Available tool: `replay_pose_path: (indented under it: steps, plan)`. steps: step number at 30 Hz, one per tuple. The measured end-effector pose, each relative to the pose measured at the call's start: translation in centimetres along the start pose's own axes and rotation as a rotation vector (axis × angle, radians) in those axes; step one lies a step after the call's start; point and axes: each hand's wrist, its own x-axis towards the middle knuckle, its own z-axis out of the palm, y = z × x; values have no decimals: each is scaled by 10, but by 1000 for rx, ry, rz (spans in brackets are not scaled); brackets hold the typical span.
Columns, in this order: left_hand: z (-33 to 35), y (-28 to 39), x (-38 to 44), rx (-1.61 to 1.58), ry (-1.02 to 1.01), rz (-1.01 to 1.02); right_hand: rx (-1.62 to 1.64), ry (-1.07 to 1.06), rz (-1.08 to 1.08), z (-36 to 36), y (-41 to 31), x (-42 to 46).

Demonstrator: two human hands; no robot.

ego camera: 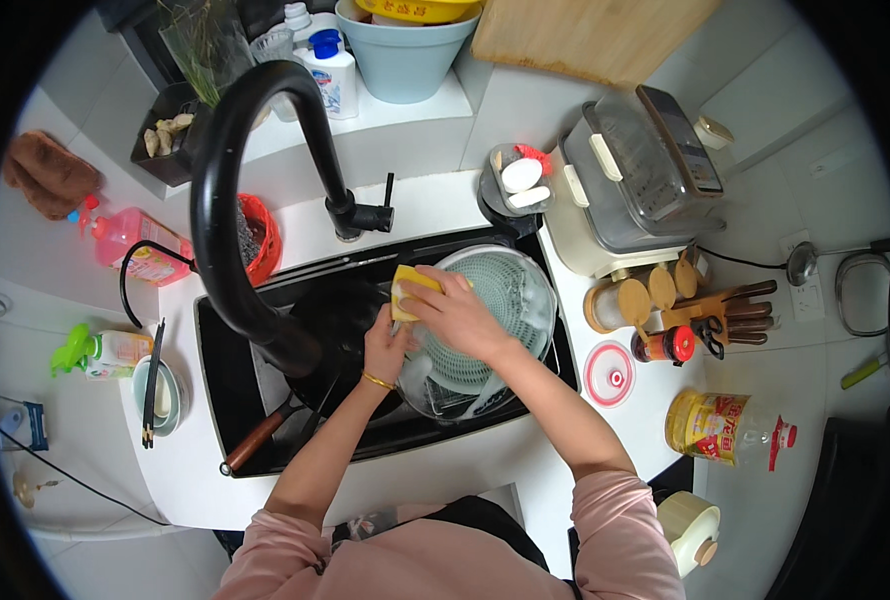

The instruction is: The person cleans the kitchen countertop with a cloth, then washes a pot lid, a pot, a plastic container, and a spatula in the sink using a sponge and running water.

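Observation:
A yellow sponge is gripped in my right hand, over the left side of a basin. My left hand, with a gold bracelet at the wrist, is raised just below the sponge. Something small and shiny shows between the hands, too covered to name or to tell if the left hand holds it. Beneath my right hand, a pale green colander sits in a clear basin with suds. A black wok with a wooden handle lies on the left of the black sink.
A tall black faucet arches over the sink's left side. Left stand a pink soap bottle and bowls with chopsticks across them. On the right are a lid, a sauce jar, an oil bottle and a knife block.

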Motion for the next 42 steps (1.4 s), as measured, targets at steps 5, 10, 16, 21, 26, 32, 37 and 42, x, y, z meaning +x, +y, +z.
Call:
replay_pose_path:
  steps: [5, 10, 16, 21, 26, 32, 37, 42]
  plan:
    - [2, 25, -19, 22, -30, -32, -78, -99, -29, -43, 20, 6]
    - [-2, 51, -28, 85, -75, 114, -91, -3, 85, -80, 27, -11]
    - [-10, 65, -27, 380, -152, 281, -107, -84, -173, -88, -31, 14]
    - [-21, 68, -41, 206, -10, 248, 202, 294, 403, -96, 18, -48]
    - [-29, 88, -18, 423, -213, 317, -30, 254, 217, -110, -7, -22]
    - [-14, 114, -10, 627, -259, 308, -127, 163, -14, -113, -22, -2]
    - [-24, 93, -30, 306, -71, 396, 158, 558, 449, -101, 11, -57]
    - [-8, 131, -11, 746, -363, 312, -49, 247, 84, -108, -20, -21]
